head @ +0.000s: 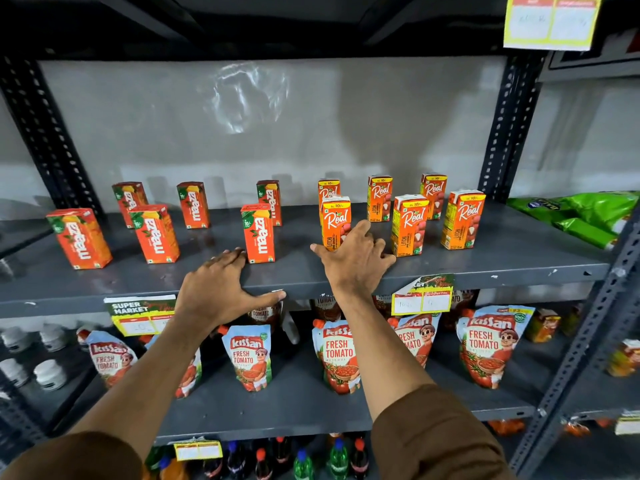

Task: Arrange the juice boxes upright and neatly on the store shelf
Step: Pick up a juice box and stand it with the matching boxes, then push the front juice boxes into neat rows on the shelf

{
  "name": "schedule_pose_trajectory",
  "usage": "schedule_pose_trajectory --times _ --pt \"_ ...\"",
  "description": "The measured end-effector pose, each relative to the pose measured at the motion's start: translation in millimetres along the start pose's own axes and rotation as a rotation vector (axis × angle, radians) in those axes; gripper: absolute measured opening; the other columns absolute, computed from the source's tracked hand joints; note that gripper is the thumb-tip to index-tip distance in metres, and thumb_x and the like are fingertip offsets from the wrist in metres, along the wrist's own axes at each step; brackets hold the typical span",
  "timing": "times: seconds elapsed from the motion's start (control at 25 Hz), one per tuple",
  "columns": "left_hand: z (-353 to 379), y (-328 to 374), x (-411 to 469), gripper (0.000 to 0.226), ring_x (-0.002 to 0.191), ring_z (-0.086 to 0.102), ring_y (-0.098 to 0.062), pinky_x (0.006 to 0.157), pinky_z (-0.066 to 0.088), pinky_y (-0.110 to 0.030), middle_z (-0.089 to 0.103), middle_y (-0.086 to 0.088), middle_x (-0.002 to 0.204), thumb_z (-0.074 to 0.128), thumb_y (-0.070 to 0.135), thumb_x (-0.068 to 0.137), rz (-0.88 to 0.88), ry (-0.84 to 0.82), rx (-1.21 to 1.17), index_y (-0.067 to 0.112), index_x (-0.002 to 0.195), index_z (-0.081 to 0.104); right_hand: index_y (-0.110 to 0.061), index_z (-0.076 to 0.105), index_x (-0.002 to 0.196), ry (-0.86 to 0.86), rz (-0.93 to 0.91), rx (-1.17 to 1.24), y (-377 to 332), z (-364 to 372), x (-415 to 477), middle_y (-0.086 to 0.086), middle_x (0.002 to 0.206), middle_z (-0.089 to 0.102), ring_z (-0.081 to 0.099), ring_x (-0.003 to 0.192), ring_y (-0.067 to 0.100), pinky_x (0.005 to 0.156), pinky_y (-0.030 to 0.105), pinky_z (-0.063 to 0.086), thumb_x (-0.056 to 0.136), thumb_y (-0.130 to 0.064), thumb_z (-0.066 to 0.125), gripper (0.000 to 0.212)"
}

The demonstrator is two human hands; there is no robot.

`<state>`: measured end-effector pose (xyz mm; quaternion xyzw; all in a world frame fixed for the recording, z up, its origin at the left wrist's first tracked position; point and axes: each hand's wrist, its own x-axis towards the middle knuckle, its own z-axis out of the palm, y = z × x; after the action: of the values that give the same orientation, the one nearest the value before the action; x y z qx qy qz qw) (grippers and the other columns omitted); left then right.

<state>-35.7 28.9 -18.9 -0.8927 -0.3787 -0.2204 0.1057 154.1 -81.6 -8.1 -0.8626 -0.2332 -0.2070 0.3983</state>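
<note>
Several red Maaza juice boxes [258, 233] stand upright on the left and middle of the grey shelf [502, 261]. Several orange Real litchi boxes [409, 225] stand upright on its right half, in a front and a back row. My left hand [216, 287] lies flat on the shelf's front edge, fingers spread, fingertips just left of the nearest Maaza box. My right hand [353, 261] is spread in front of the front-left Real box [335, 220], with the fingertips at its lower part. Neither hand holds a box.
Green packets [585, 216] lie at the shelf's right end. Perforated black uprights [509, 126] frame the bay. Price tags [420, 301] hang on the front edge. Below stand Kissan tomato ketchup pouches [337, 355], and bottles [337, 459] lower down.
</note>
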Motion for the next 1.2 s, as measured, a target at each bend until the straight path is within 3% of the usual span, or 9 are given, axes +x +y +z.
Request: schedule_pose_trajectory --times 0.2,0.28,0.4,0.48,0.64,0.8,1.0,1.12,1.2 --pt "-1 1 -4 0.143 0.151 0.036 -0.025 0.116 0.038 -0.045 0.029 -0.006 0.167 0.019 0.109 0.056 -0.024 -0.022 -0.053 0.011 0.159 0.027 -0.012 0.042 0.129 -0.042 0.004 0.016 0 -8 -2 0.010 0.128 0.062 0.057 0.122 0.032 0.099 0.051 0.041 0.059 -0.076 0.079 0.102" --pt "-1 5 -15 0.141 0.157 0.020 -0.026 0.122 0.025 -0.041 0.012 -0.011 0.171 0.035 0.103 0.061 0.002 0.120 -0.200 0.007 0.162 0.011 -0.010 0.041 0.128 -0.017 -0.040 0.051 5 -15 -6 0.012 0.129 0.055 0.053 0.123 0.031 0.099 0.047 0.043 0.057 -0.074 0.081 0.104" --pt "-4 33 -26 0.122 0.147 0.032 -0.030 0.119 0.035 -0.043 0.027 -0.013 0.157 0.060 0.083 0.071 0.074 0.485 -0.421 0.005 0.158 0.023 -0.009 0.046 0.118 0.071 -0.161 0.213 23 -28 -17 0.011 0.123 0.052 0.050 0.119 0.028 0.096 0.039 0.044 0.065 -0.066 0.082 0.086" --pt "-11 67 -19 0.103 0.137 0.043 -0.027 0.113 0.042 -0.041 0.038 -0.012 0.147 0.064 0.072 0.079 0.159 0.543 -0.475 0.005 0.152 0.035 -0.007 0.048 0.113 0.100 -0.212 0.311 35 -39 -19 0.010 0.117 0.052 0.049 0.111 0.026 0.091 0.035 0.043 0.073 -0.063 0.079 0.076" --pt "-25 134 6 0.082 0.130 0.046 -0.014 0.105 0.039 -0.025 0.045 -0.004 0.140 0.072 0.055 0.085 0.045 0.380 -0.745 0.012 0.147 0.042 -0.003 0.049 0.112 0.171 -0.220 0.325 54 -67 2 0.012 0.115 0.051 0.046 0.107 0.024 0.089 0.032 0.042 0.077 -0.058 0.077 0.071" --pt "-14 167 27 0.090 0.135 0.045 -0.023 0.108 0.043 -0.037 0.043 -0.009 0.142 0.084 0.045 0.078 -0.235 0.278 -0.920 0.008 0.147 0.039 -0.003 0.044 0.123 0.151 -0.124 0.341 77 -80 31 0.012 0.124 0.049 0.047 0.121 0.027 0.105 0.041 0.042 0.071 -0.041 0.089 0.079" --pt "-2 174 50 0.092 0.132 0.050 -0.029 0.107 0.047 -0.046 0.052 -0.015 0.136 0.090 0.050 0.066 -0.479 0.144 -0.882 0.003 0.134 0.051 -0.006 0.035 0.139 -0.076 0.010 0.293 97 -72 52 0.012 0.135 0.044 0.042 0.130 0.029 0.107 0.040 0.038 0.065 -0.040 0.093 0.100" --pt "4 170 59 0.063 0.111 0.066 -0.026 0.091 0.056 -0.039 0.070 -0.012 0.112 0.090 0.048 0.067 -0.525 0.087 -0.854 0.005 0.107 0.070 -0.005 0.043 0.135 -0.156 0.037 0.270 104 -64 60 0.011 0.130 0.054 0.050 0.127 0.031 0.109 0.046 0.041 0.069 -0.037 0.091 0.088" --pt "7 170 59 0.060 0.108 0.068 -0.026 0.090 0.057 -0.041 0.072 -0.012 0.109 0.090 0.046 0.069 -0.514 0.088 -0.835 0.003 0.107 0.071 -0.007 0.051 0.129 -0.170 0.036 0.226 103 -60 62 0.010 0.125 0.062 0.058 0.122 0.031 0.107 0.051 0.045 0.073 -0.042 0.087 0.075"
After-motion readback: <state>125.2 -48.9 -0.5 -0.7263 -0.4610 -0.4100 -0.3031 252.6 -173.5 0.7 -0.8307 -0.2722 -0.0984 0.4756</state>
